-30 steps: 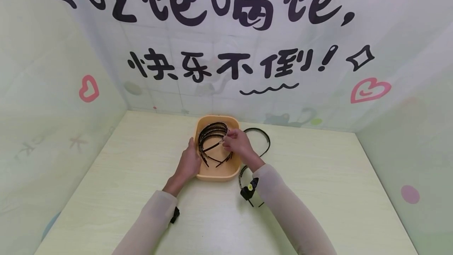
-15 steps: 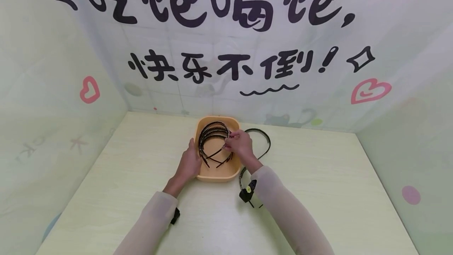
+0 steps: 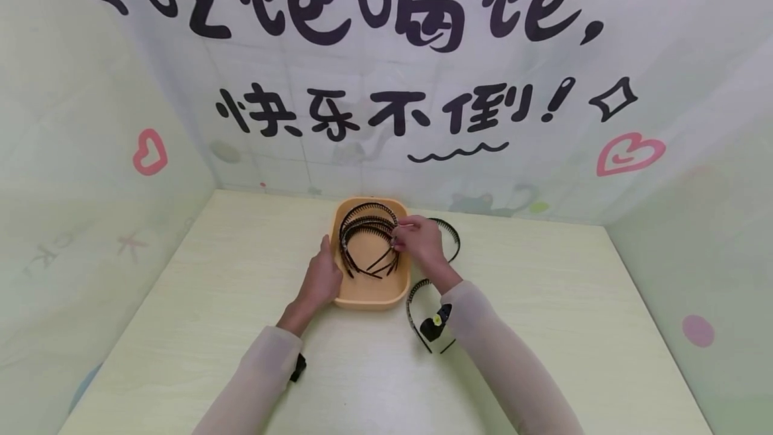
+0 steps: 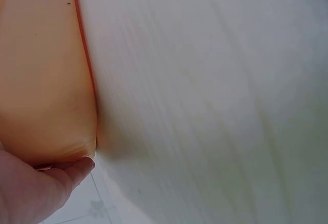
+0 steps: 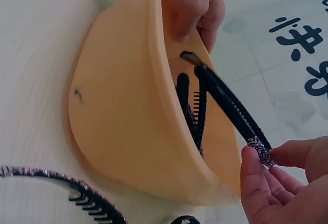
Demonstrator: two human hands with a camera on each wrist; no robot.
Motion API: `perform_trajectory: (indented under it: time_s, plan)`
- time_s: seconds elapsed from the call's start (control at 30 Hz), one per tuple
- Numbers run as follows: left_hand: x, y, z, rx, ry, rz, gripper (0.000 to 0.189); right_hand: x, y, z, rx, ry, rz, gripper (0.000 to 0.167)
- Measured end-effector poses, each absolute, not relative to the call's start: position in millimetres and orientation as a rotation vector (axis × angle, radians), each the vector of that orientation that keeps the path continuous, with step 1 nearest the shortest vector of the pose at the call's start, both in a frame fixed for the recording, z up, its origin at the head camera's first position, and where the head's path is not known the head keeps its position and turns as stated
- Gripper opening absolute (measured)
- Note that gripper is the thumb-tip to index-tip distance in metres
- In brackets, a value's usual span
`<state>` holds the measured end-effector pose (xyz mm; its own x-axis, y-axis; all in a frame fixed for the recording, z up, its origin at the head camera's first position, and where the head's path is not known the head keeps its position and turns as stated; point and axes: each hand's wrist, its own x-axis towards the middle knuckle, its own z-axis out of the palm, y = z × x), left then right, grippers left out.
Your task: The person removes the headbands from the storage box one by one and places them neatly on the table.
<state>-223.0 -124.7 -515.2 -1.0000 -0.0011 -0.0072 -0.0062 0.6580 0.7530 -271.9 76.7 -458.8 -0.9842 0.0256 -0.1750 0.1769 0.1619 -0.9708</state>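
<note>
A peach plastic bin [image 3: 370, 304] stands on the table with several black toothed headbands [image 3: 345, 247] in it. At its left side, my left hand [image 3: 322, 277] grips the wall, with the thumb inside and the fingers outside. My right hand [image 3: 421, 242], over the bin's right rim, pinches one headband [image 5: 233, 112] between thumb and fingers at its glittery part. The held headband's arc spans the bin above the others, and its tips hang inside. In the left wrist view, the left hand [image 4: 36, 190] lies against the bin's outer wall.
Two more headbands lie on the table right of the bin: one [image 3: 457, 240] partly behind the right hand, another [image 3: 412, 311] nearer, partly covered by the wrist camera [image 3: 433, 327]. A printed cloth wall [image 3: 374, 180] rises close behind the bin.
My right hand has moved slightly right, drawing the pinched headband with it, so its arc now sits wider apart from the others. The left hand stays on the bin.
</note>
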Motion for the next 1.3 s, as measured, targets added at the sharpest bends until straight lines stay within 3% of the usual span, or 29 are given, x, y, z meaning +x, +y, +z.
perform_trajectory:
  time_s: [1.3]
  plan:
    - [-223.4, -124.3, -514.9, -0.018, 2.843, 1.292, 0.067, -288.0, 185.2, -479.5, 0.525, 2.194, -1.992, 0.03]
